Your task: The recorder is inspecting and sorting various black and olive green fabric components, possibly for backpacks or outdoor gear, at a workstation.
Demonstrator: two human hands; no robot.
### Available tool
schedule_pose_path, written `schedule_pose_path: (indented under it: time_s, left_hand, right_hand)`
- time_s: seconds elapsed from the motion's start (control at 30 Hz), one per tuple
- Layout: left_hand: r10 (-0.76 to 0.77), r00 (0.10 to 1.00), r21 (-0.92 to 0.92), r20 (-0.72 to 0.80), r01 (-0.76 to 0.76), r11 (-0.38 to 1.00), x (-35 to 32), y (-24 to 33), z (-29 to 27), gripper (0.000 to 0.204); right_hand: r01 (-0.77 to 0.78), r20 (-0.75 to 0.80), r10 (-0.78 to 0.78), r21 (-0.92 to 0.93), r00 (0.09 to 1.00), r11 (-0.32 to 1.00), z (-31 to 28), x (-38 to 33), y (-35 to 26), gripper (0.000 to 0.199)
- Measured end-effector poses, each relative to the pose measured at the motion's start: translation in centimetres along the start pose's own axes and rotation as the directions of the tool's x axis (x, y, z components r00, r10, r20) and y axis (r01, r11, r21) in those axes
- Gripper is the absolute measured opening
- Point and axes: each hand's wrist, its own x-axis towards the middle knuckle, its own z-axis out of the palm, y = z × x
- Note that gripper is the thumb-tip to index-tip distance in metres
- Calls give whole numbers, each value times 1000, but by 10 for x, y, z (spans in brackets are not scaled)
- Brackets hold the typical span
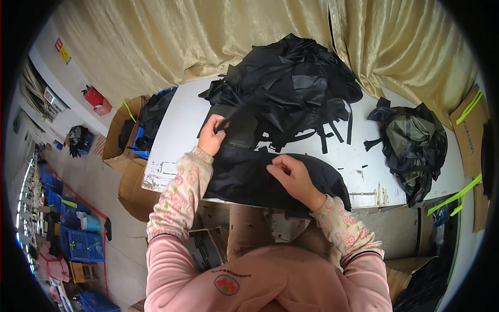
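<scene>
The black fabric panel lies on the white worktop, just before the black scrap heap — left hand pinches its far edge, right hand pinches its near fold; best kept taut and flat

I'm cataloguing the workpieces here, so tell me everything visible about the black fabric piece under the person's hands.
The black fabric piece is a dark, matte, woven-looking panel with a curved right edge, lying flat at the white table's near edge and hanging slightly over it. The left hand pinches its upper left part; the right hand pinches its top surface. Its far edge meets a heap of black scraps.
</scene>
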Motion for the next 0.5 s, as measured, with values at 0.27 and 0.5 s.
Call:
schedule_pose_path:
  time_s: [0.27,0.5]
  left_hand:
    - [-87,996,-617,25,84,783,-77,85,65,47]
    - [79,967,-331,242,5,944,-94,110,67,44]
  right_hand:
    - [50,-71,-55,-70,996,996,16,11,-28,13]
    - [-94,-31,98,94,995,991,12,1,-24,10]
